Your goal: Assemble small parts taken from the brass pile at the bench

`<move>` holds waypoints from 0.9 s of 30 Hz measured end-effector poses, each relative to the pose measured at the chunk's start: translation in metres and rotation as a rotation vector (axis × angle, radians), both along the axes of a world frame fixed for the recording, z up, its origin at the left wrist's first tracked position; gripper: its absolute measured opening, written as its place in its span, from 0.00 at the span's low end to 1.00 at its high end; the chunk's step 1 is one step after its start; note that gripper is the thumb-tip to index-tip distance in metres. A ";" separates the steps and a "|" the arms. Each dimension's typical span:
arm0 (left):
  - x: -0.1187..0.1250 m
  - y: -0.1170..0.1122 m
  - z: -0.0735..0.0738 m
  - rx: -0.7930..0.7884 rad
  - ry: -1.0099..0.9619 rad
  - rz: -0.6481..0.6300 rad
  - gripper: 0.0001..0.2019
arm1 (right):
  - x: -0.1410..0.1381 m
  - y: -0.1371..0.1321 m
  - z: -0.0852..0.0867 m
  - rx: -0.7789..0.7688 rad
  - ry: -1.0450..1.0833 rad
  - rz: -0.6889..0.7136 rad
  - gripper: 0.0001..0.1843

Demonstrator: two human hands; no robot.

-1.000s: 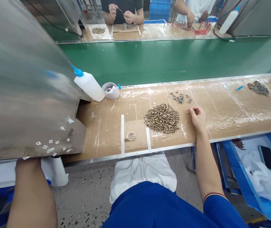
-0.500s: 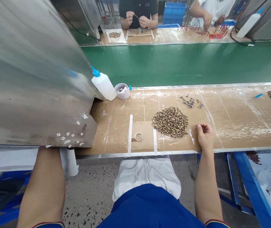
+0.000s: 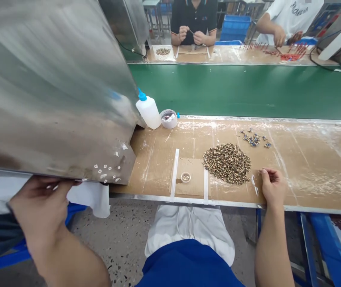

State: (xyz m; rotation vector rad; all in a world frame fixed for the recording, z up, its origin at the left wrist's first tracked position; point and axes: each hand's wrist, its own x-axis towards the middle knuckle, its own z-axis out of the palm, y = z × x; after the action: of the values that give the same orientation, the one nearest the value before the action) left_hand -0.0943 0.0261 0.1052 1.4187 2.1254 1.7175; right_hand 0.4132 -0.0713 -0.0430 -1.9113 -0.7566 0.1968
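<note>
- One camera gives the view, from the person's head.
- It faces forward and down; the blue shirt is very near, at six o'clock.
- The left hand at eight o'clock and the right hand at four are also near.
- The table lies at middle distance, the green surface farther, toward twelve o'clock.

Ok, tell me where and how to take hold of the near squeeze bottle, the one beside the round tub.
Probably by its upper body, just below the blue nozzle cap, bringing the grip from the wearer's side. The squeeze bottle has a broad body; the metal housing crowds its left and the round tub its lower right.
</note>
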 end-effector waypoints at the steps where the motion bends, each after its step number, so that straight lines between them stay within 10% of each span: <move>1: -0.003 -0.009 -0.001 0.017 -0.046 0.014 0.21 | 0.000 0.000 -0.001 -0.004 -0.002 0.002 0.24; 4: -0.011 -0.044 0.002 -0.030 -0.177 -0.085 0.17 | 0.003 -0.001 -0.004 -0.014 -0.011 -0.004 0.26; 11: -0.016 -0.084 -0.001 -0.861 -0.215 -1.027 0.17 | 0.004 -0.002 -0.008 -0.011 -0.031 -0.014 0.27; 27: 0.099 -0.010 -0.085 -0.799 -0.566 -1.268 0.17 | -0.001 -0.001 -0.002 0.084 0.061 -0.055 0.29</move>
State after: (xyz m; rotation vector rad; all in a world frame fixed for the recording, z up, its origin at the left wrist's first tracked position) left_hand 0.0049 0.0158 0.0203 1.2576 0.9215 0.5391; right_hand 0.4126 -0.0722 -0.0446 -1.8360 -0.6611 0.1857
